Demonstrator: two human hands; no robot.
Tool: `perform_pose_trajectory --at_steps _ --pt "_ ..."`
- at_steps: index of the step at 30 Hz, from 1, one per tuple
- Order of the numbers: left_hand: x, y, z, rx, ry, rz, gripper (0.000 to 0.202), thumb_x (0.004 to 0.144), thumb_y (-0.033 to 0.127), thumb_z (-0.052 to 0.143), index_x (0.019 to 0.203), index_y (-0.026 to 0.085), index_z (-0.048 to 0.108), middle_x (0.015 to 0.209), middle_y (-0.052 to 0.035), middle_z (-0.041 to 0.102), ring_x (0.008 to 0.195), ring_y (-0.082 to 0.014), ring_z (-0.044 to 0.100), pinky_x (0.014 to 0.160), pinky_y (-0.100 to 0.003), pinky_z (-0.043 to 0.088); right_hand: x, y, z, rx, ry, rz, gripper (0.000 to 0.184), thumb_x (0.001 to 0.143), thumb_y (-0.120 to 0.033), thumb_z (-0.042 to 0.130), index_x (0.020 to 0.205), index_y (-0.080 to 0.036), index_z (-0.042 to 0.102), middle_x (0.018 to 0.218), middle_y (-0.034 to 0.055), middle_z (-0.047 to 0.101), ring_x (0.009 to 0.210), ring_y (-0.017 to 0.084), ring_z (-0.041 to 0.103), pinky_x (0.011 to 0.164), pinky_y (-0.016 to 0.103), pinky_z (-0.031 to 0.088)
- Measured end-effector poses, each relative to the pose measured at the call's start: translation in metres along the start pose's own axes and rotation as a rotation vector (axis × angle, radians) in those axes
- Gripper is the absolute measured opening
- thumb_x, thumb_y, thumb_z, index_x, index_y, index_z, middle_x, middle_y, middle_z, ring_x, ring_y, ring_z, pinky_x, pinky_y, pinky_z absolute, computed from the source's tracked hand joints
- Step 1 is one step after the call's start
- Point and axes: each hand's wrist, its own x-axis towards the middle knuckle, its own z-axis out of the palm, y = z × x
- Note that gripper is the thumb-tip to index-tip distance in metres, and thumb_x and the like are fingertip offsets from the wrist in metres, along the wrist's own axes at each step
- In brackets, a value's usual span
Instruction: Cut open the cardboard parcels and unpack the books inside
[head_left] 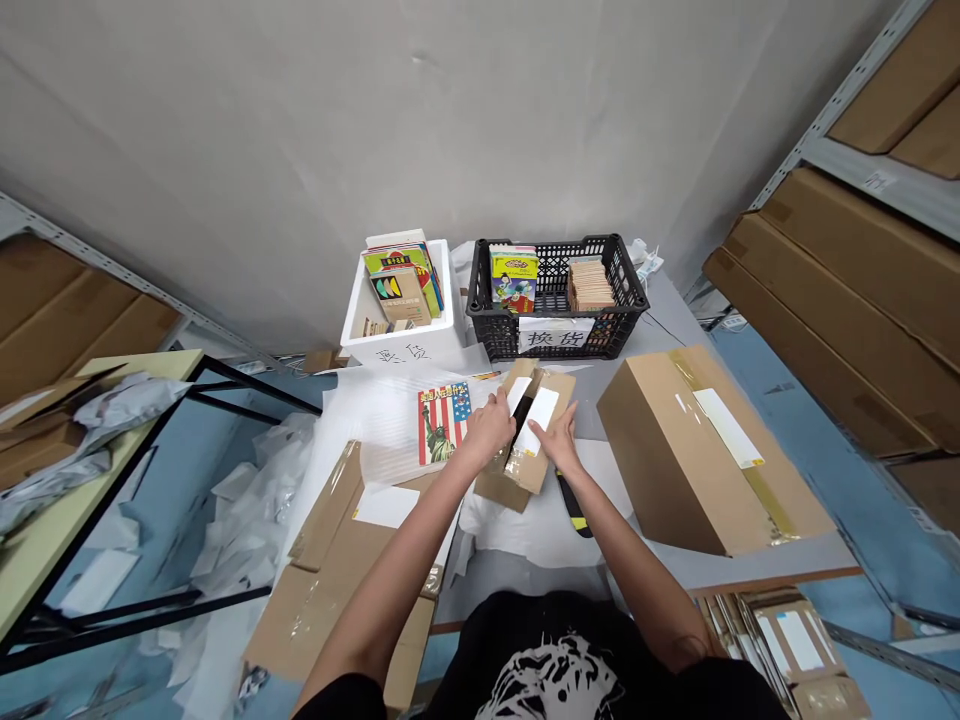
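Note:
A small cardboard box (491,490) sits in front of me, its top slit along the middle so that a dark gap shows between two flaps with white labels. My left hand (491,430) grips the left flap by the gap, fingers bent. On the other side, my right hand (556,440) holds the right flap, thumb on its label and fingers round the outer edge. A black and yellow tool (576,508) lies by my right forearm, partly hidden. Left of the box, a book (442,420) with a Statue of Liberty cover rests on white foam sheeting (382,385).
At the back stand a white foam box (405,347) and a black crate (551,340), both with books. A large taped carton (660,450) is on the right, flattened cardboard (337,590) on the left. Shelves with cartons (840,290) flank the table; wrapping (240,540) litters the floor.

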Motion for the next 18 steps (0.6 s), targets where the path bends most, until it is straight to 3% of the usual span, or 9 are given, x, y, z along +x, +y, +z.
perform_pose_trajectory --at_steps 3,7,10,12,16,18 --pt "-0.028 0.014 -0.016 0.021 0.01 -0.139 0.066 0.085 0.029 0.043 0.143 0.005 0.023 0.138 -0.0292 0.043 0.103 -0.0352 0.063 0.083 -0.043 0.049 -0.012 -0.024 -0.015 -0.095 -0.061 -0.142 0.123 0.065 -0.052 0.068 0.148 -0.008 -0.011 0.15 0.0267 0.022 0.138 0.036 0.025 0.105 0.048 0.031" --pt "-0.069 0.024 -0.021 0.056 0.024 -0.261 0.077 0.087 0.035 0.045 0.15 0.015 0.006 0.15 -0.0311 0.02 0.093 -0.0316 0.068 0.079 -0.041 0.051 -0.02 -0.042 -0.023 -0.245 -0.242 -0.264 0.108 0.067 -0.048 0.069 0.15 -0.014 0.008 0.148 0.0213 0.03 0.135 0.033 0.033 0.104 0.046 0.034" --pt "-0.08 0.021 -0.007 0.051 0.071 -0.319 0.078 0.087 0.035 0.047 0.15 0.027 0.002 0.153 -0.0291 0.008 0.085 -0.0295 0.07 0.071 -0.039 0.053 -0.015 -0.043 -0.017 -0.322 -0.307 -0.339 0.098 0.072 -0.049 0.067 0.149 -0.016 0.016 0.144 0.0174 0.04 0.131 0.03 0.04 0.102 0.042 0.036" --pt "-0.078 0.014 0.01 0.056 0.089 -0.338 0.072 0.088 0.034 0.046 0.15 0.03 0.009 0.154 -0.0271 0.008 0.084 -0.0288 0.07 0.069 -0.039 0.053 -0.008 -0.039 -0.01 -0.417 -0.336 -0.345 0.085 0.078 -0.047 0.061 0.148 -0.017 0.022 0.139 0.0153 0.048 0.125 0.027 0.047 0.099 0.039 0.039" --pt "-0.066 -0.006 0.042 0.089 0.081 -0.297 0.053 0.091 0.033 0.041 0.143 0.027 0.032 0.152 -0.0241 0.02 0.088 -0.029 0.069 0.068 -0.037 0.054 -0.007 -0.022 -0.003 -0.59 -0.387 -0.313 0.058 0.086 -0.042 0.053 0.138 -0.016 0.042 0.128 0.0132 0.058 0.113 0.026 0.056 0.091 0.035 0.044" --pt "-0.061 -0.014 0.048 0.091 0.082 -0.223 0.05 0.093 0.04 0.036 0.14 0.024 0.037 0.15 -0.0246 0.025 0.092 -0.0303 0.068 0.068 -0.038 0.054 -0.016 -0.006 -0.008 -0.596 -0.343 -0.297 0.053 0.091 -0.04 0.045 0.138 -0.015 0.042 0.132 0.0145 0.054 0.115 0.026 0.054 0.092 0.036 0.043"
